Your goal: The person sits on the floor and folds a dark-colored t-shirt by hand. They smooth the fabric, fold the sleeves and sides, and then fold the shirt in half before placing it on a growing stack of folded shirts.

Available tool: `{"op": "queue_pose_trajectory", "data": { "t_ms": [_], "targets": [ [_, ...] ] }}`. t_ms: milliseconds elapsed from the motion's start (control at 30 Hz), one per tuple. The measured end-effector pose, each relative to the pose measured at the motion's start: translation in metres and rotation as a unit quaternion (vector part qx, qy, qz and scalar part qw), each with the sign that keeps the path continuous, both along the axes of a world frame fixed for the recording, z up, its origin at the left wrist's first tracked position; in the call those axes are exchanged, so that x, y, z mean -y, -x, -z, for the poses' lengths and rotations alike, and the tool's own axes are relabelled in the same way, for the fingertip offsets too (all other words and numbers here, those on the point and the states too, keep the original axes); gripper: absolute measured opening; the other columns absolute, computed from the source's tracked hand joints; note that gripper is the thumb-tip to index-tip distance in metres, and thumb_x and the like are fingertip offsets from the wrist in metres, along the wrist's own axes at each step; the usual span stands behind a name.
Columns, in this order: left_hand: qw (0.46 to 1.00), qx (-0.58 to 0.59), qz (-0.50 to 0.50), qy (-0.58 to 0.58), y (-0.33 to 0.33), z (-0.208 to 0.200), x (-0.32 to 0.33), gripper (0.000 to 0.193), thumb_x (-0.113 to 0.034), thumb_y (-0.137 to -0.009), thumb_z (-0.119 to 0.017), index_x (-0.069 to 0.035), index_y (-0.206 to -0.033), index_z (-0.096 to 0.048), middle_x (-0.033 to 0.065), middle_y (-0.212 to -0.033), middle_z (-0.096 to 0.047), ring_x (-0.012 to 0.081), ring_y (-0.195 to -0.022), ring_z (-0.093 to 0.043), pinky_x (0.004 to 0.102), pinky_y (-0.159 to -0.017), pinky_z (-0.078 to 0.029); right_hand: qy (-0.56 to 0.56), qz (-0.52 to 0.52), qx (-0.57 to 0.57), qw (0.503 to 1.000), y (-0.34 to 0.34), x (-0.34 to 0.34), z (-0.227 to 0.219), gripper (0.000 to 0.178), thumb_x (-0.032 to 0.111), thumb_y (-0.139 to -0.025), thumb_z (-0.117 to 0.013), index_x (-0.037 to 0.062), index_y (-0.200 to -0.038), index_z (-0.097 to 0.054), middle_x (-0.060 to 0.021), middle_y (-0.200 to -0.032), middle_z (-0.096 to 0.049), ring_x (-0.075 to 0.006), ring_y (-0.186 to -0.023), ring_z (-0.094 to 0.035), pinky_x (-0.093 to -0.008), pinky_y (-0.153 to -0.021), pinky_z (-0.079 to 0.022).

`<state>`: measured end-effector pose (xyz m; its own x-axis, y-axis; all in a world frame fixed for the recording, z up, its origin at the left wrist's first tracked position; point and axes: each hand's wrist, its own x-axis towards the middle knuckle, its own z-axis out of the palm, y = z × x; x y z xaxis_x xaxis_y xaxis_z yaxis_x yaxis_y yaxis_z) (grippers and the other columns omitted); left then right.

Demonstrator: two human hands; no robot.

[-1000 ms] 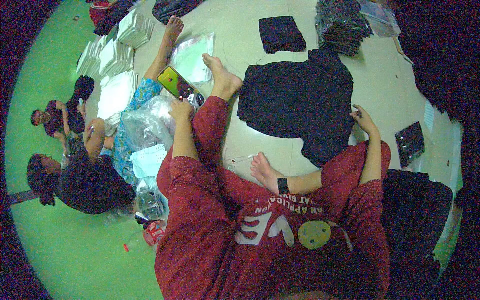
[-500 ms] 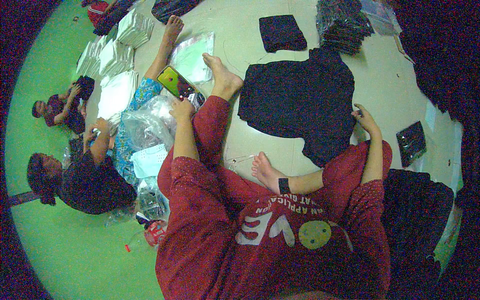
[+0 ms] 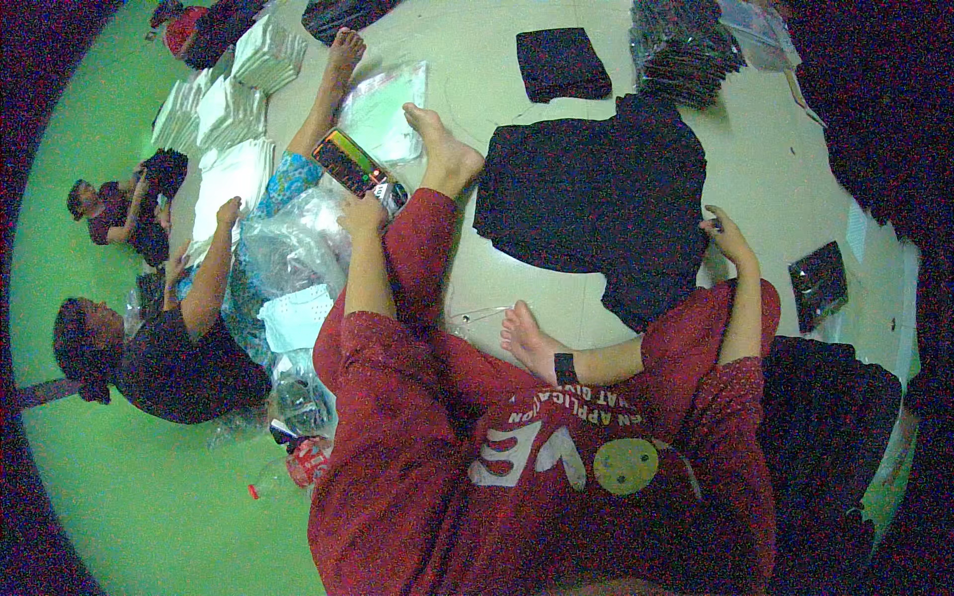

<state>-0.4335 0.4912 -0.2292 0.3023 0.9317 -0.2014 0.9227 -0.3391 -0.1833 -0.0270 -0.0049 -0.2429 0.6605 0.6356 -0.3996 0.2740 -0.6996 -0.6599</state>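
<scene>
Co-worker's arm [image 3: 207, 283], at left, has stretched toward the white stack [image 3: 234, 179]. Left hand [image 3: 364, 213] hides the phone's [image 3: 346, 159] near end; its grip, fingers curled, cannot be confirmed. Right hand [image 3: 732, 241], loosely bent beside the black garment [image 3: 586, 199]: contents indeterminate. Phone, beside clear plastic [image 3: 293, 248], slants lengthwise, far-left to near-right.

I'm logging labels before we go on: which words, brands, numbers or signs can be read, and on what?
I won't copy out any wording, but this is where text stands:
Red shirt: white lettering, large and small, upside down in this view, partly legible.
Phone: small coloured marks on its screen, too small to read.
Bottle: white marks on its red label, too blurred to read.
</scene>
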Motion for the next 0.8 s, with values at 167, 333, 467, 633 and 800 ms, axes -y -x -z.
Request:
{"op": "queue_pose_trajectory", "data": {
  "t_ms": [167, 333, 467, 633, 800],
  "targets": [
    [0.995, 0.083, -0.029, 0.057, 0.004, -0.001, -0.003, 0.036, -0.029, -0.086, -0.040, -0.010, -0.114, -0.052, 0.0221, -0.118, -0.048, 0.0394, -0.108, -0.046, 0.0450, -0.097, -0.029, 0.012, 0.004, 0.000, 1.000, 0.001, -0.001, -0.002, 0.045, 0.021, -0.083, -0.057, 0.0084, -0.124, -0.041, -0.0116, -0.097, -0.059, -0.0197, -0.091, -0.055, -0.0330, -0.083, -0.040],
    [1.000, 0.009, -0.012, 0.008, -0.004, -0.010, 0.009, 0.031, -0.030, -0.081, -0.047, -0.019, -0.108, -0.056, 0.0186, -0.124, -0.042, 0.0378, -0.116, -0.038, 0.0545, -0.090, -0.033, 0.016, 0.011, -0.006, 1.000, 0.001, -0.001, -0.002, 0.046, 0.022, -0.083, -0.057, 0.0084, -0.124, -0.041, -0.0120, -0.099, -0.059, -0.0203, -0.092, -0.055, -0.0336, -0.084, -0.040],
    [0.999, -0.034, 0.000, 0.003, -0.006, -0.016, 0.014, 0.031, -0.031, -0.079, -0.050, -0.020, -0.108, -0.056, 0.0194, -0.126, -0.039, 0.0383, -0.118, -0.035, 0.0563, -0.089, -0.034, 0.018, 0.021, -0.013, 1.000, 0.000, -0.001, 0.000, 0.045, 0.021, -0.084, -0.056, 0.0083, -0.124, -0.041, -0.0120, -0.097, -0.059, -0.0195, -0.092, -0.055, -0.0329, -0.082, -0.042],
    [0.999, -0.047, 0.007, 0.002, -0.004, -0.016, 0.011, 0.033, -0.032, -0.078, -0.052, -0.020, -0.108, -0.056, 0.0198, -0.126, -0.039, 0.0385, -0.119, -0.034, 0.0557, -0.089, -0.034, 0.011, 0.019, -0.026, 0.999, 0.001, -0.001, -0.002, 0.045, 0.018, -0.084, -0.056, 0.0078, -0.124, -0.041, -0.0114, -0.095, -0.059, -0.0192, -0.091, -0.055, -0.0325, -0.082, -0.042],
    [0.999, -0.039, -0.005, 0.005, -0.007, -0.017, 0.011, 0.035, -0.034, -0.078, -0.053, -0.020, -0.109, -0.055, 0.0194, -0.125, -0.041, 0.0391, -0.118, -0.036, 0.0555, -0.088, -0.035, 0.004, 0.020, -0.031, 0.999, 0.002, -0.001, -0.004, 0.045, 0.016, -0.083, -0.056, 0.0074, -0.124, -0.040, -0.0112, -0.096, -0.059, -0.0191, -0.091, -0.055, -0.0334, -0.083, -0.042]
  ]
}}
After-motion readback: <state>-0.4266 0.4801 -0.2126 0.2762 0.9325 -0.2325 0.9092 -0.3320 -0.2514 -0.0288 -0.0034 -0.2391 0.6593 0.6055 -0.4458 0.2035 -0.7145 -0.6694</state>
